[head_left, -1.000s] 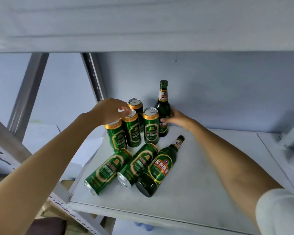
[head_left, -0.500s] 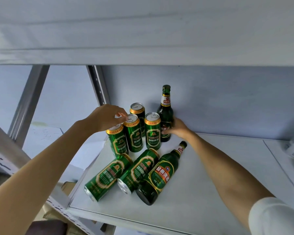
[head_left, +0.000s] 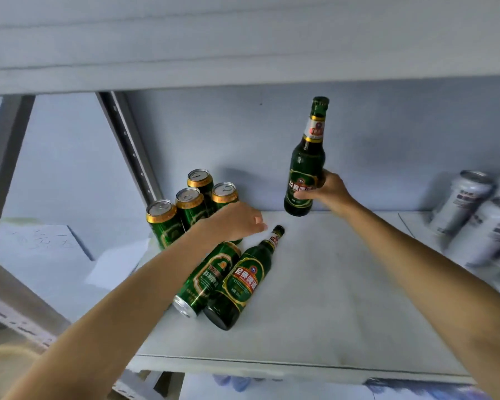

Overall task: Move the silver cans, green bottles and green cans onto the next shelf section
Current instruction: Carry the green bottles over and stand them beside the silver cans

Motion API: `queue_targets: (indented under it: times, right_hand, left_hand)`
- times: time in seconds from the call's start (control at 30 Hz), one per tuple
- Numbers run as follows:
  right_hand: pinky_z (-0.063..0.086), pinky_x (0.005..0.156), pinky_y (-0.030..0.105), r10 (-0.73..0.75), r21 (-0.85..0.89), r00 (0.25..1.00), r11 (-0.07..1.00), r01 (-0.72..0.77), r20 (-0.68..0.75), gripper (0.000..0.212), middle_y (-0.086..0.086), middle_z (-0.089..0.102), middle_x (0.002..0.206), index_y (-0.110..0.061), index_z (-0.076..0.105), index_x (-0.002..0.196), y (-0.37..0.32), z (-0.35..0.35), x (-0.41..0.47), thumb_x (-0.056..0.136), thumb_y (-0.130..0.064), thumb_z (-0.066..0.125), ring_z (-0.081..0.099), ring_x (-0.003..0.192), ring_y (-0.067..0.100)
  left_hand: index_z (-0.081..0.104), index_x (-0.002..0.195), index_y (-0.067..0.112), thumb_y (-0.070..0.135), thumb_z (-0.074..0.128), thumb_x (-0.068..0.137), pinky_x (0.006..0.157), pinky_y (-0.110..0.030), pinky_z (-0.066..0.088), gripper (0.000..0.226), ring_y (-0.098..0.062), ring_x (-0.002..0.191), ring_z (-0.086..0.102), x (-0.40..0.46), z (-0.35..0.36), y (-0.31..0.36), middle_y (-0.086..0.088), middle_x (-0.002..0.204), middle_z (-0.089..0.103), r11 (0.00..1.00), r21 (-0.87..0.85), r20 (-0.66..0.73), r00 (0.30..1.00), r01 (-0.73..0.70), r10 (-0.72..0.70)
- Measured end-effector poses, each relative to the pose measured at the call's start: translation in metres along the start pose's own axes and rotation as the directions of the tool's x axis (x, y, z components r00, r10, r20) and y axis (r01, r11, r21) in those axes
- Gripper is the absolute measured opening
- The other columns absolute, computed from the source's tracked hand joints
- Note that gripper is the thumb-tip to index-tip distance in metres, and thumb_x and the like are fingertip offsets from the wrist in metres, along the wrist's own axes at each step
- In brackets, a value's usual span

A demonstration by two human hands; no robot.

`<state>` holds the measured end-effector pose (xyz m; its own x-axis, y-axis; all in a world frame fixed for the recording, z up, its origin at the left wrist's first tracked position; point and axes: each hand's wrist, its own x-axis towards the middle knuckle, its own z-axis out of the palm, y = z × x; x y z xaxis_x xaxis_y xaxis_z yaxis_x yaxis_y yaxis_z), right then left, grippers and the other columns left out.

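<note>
My right hand [head_left: 328, 193] grips an upright green bottle [head_left: 306, 166] by its lower body and holds it just above the shelf [head_left: 315, 298], near the back wall. My left hand [head_left: 234, 223] hovers with loosely bent fingers and nothing in it, beside the neck of a second green bottle [head_left: 243, 281] that lies on its side. A green can [head_left: 207, 280] lies against that bottle, and my left forearm hides whatever is to its left. Several green cans [head_left: 188, 204] stand upright at the back left. Blurred silver cans [head_left: 474, 217] stand at the far right.
A slanted grey shelf post [head_left: 130, 151] rises just left of the standing cans. The upper shelf board [head_left: 243, 39] hangs low overhead. A seam [head_left: 406, 225] in the shelf runs between the green group and the silver cans. The shelf's front edge [head_left: 272, 366] is close below.
My right hand has lifted the upright bottle off the shelf and carried it to the right. My left hand left the standing can tops and moved down and right, toward the lying bottle's neck.
</note>
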<state>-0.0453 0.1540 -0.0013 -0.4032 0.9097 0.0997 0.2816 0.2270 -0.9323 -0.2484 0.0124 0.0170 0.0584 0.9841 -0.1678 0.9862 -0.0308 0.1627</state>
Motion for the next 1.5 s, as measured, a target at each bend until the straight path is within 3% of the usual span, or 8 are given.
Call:
queue_targets:
  times: [0.17,0.4,0.6,0.77,0.87,1.1,1.3,1.5]
  right_hand:
    - [0.052,0.094,0.04,0.062,-0.009,0.997,0.998,-0.062,-0.055,0.067,0.003,0.071,0.111,-0.016,0.062,0.117,0.017,-0.038,-0.039,0.056,-0.017,0.089,0.066,0.105,0.021]
    - [0.051,0.096,0.041,0.121,-0.078,0.993,0.99,-0.121,-0.007,0.066,0.002,0.071,0.11,-0.018,0.063,0.115,0.051,-0.064,-0.085,0.054,-0.021,0.09,0.066,0.105,0.021]
    - [0.051,0.095,0.04,0.151,-0.113,0.988,0.983,-0.147,0.026,0.061,0.001,0.072,0.107,-0.021,0.065,0.11,0.065,-0.075,-0.102,0.054,-0.02,0.089,0.067,0.103,0.019]
    - [0.051,0.096,0.044,0.143,-0.103,0.989,0.985,-0.137,0.049,0.072,-0.001,0.072,0.107,-0.021,0.065,0.111,0.062,-0.085,-0.119,0.043,-0.03,0.089,0.067,0.102,0.019]
    - [0.05,0.097,0.045,0.132,-0.091,0.99,0.988,-0.127,0.052,0.074,0.0,0.072,0.108,-0.021,0.065,0.11,0.057,-0.089,-0.134,0.041,-0.032,0.089,0.067,0.102,0.02]
    - [0.05,0.095,0.038,0.106,-0.029,0.994,0.994,-0.106,0.027,0.05,-0.001,0.072,0.104,-0.025,0.066,0.101,0.039,-0.095,-0.193,0.058,-0.015,0.088,0.067,0.102,0.019]
    - [0.049,0.099,0.044,0.141,0.032,0.99,0.989,-0.141,0.013,0.054,0.0,0.072,0.107,-0.027,0.065,0.1,0.03,-0.103,-0.259,0.054,-0.016,0.09,0.066,0.105,0.02]
    - [0.048,0.1,0.047,0.2,0.073,0.98,0.978,-0.198,-0.025,0.064,0.001,0.074,0.104,-0.023,0.068,0.102,0.036,-0.137,-0.335,0.042,-0.025,0.091,0.067,0.103,0.021]
  left_hand:
    - [0.056,0.121,0.003,0.053,0.039,0.095,0.092,-0.036,0.046,0.059,-0.028,0.11,0.058,0.038,0.039,0.036,-0.011,0.121,0.06,0.979,0.058,0.194,0.96,0.196,-0.204]
    - [0.054,0.127,0.003,0.042,0.038,0.097,0.1,-0.036,0.041,0.052,-0.03,0.12,0.054,0.05,0.057,0.05,-0.015,0.132,0.056,0.944,0.08,0.199,0.922,0.321,-0.331]
    - [0.056,0.118,0.003,0.045,0.032,0.099,0.087,-0.032,0.039,0.053,-0.028,0.108,0.056,0.045,0.066,0.062,-0.014,0.119,0.059,0.941,-0.051,0.235,0.92,0.334,-0.314]
    - [0.056,0.108,0.003,0.043,0.034,0.1,0.072,-0.031,0.042,0.047,-0.023,0.082,0.055,0.022,0.045,0.075,-0.01,0.096,0.058,0.957,-0.147,0.086,0.967,0.251,-0.24]
    - [0.054,0.101,0.003,0.044,0.036,0.1,0.071,-0.035,0.046,0.044,-0.025,0.076,0.055,-0.001,0.024,0.072,-0.01,0.087,0.057,0.934,-0.304,-0.073,0.973,0.186,-0.218]
    - [0.054,0.114,0.004,0.037,0.042,0.1,0.067,-0.026,0.046,0.038,-0.024,0.087,0.061,-0.062,0.008,0.081,-0.011,0.096,0.064,0.756,-0.649,-0.426,0.863,-0.083,-0.272]
    - [0.055,0.11,0.003,0.03,0.044,0.1,0.069,-0.028,0.047,0.031,-0.022,0.087,0.062,-0.103,0.014,0.126,-0.01,0.097,0.065,0.724,-0.658,-0.531,0.81,-0.207,-0.25]
    - [0.055,0.112,0.008,0.032,0.047,0.098,0.08,-0.037,0.05,0.029,-0.025,0.092,0.062,-0.133,0.009,0.196,-0.011,0.099,0.065,0.675,-0.677,-0.538,0.823,-0.295,-0.18]
